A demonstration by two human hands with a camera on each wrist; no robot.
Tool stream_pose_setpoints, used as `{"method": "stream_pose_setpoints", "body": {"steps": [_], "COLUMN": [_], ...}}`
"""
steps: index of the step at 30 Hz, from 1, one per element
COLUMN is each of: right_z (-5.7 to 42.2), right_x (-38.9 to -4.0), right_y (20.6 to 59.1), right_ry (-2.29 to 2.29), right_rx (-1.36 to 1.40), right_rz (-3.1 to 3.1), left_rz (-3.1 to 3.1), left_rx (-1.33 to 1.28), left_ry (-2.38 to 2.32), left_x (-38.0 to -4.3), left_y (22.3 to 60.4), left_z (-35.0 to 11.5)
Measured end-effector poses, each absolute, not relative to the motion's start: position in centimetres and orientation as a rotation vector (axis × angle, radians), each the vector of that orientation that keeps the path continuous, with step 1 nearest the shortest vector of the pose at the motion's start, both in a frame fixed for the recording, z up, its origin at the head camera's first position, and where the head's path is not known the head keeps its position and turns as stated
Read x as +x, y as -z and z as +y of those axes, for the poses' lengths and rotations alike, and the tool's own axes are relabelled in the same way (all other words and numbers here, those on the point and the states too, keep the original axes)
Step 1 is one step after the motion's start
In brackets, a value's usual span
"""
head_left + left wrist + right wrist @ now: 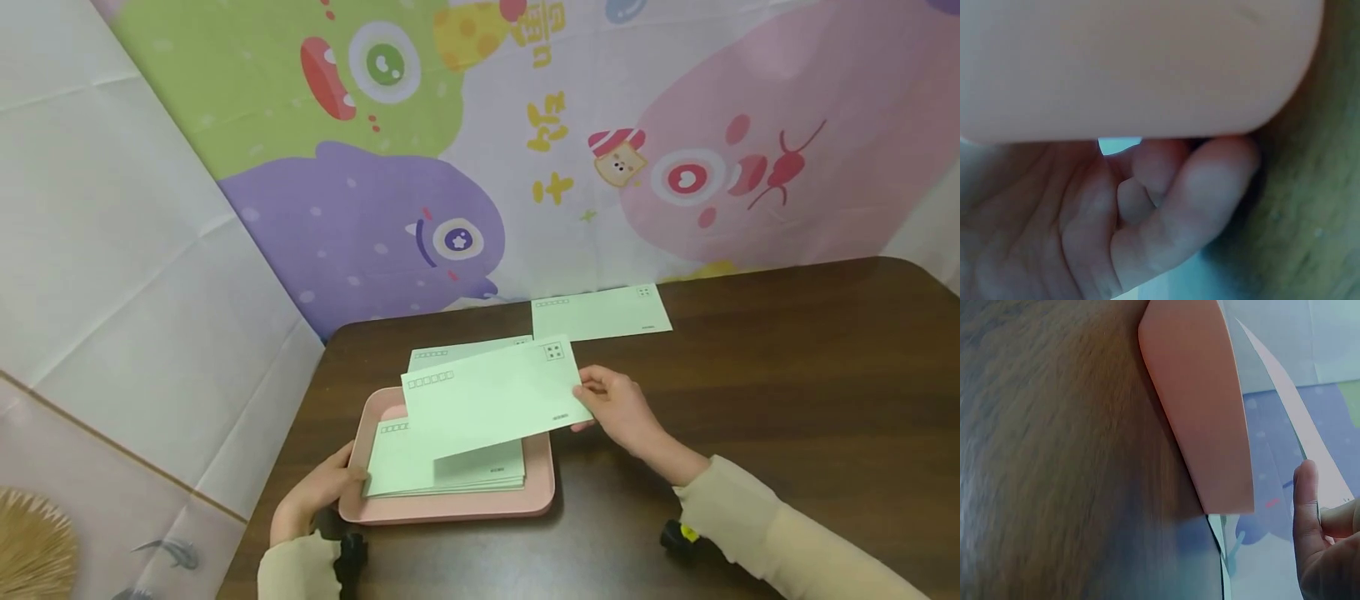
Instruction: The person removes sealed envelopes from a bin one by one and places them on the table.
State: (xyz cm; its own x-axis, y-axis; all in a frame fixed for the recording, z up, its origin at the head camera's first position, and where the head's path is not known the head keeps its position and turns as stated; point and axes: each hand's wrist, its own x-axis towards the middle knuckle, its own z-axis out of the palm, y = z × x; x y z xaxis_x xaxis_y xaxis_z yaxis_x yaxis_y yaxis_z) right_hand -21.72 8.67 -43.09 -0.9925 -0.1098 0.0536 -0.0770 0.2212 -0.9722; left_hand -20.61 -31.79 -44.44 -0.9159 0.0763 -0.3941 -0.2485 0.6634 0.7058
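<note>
A pale green envelope [495, 396] is held tilted above the pink tray [442, 510]. My right hand [622, 412] pinches its right end between thumb and fingers. In the right wrist view the envelope [1329, 475] appears nearly edge-on, apart from the tray's side wall [1204, 406]. Beneath it, a stack of similar envelopes [390, 458] lies inside the tray, partly covered. My left hand [318, 492] grips the tray's left edge, thumb at the rim. The left wrist view shows the bent fingers of that hand [1166, 212] against the tray wall [1129, 69].
Behind the tray, another green envelope [465, 350] lies on the dark wooden table [787, 400], partly hidden by the held one. A further envelope [600, 314] lies at the table's back edge, by the cartoon-printed cloth [570, 242]. A pale wall covering [247, 367] stands at the left.
</note>
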Motion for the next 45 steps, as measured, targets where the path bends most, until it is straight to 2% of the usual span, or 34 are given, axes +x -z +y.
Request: {"method": "stream_pose_setpoints", "body": {"steps": [16, 25, 45], "right_z": [12.1, 13.7, 16.3], "right_x": [-22.2, -22.4, -22.9], "right_y": [44.1, 44.6, 44.8], "right_ry": [1.861, 1.870, 1.968], "right_rx": [-0.142, -0.099, -0.027], "right_rz": [2.537, 2.554, 2.504], "left_rz": [2.466, 2.458, 2.466], "left_rx": [-0.048, -0.110, -0.071], "left_ry": [-1.199, -1.173, -1.174], "left_x": [-20.6, -20.5, -20.5], "left_y": [44.5, 44.2, 44.1], "left_z": [-32.2, -31.9, -31.8]}}
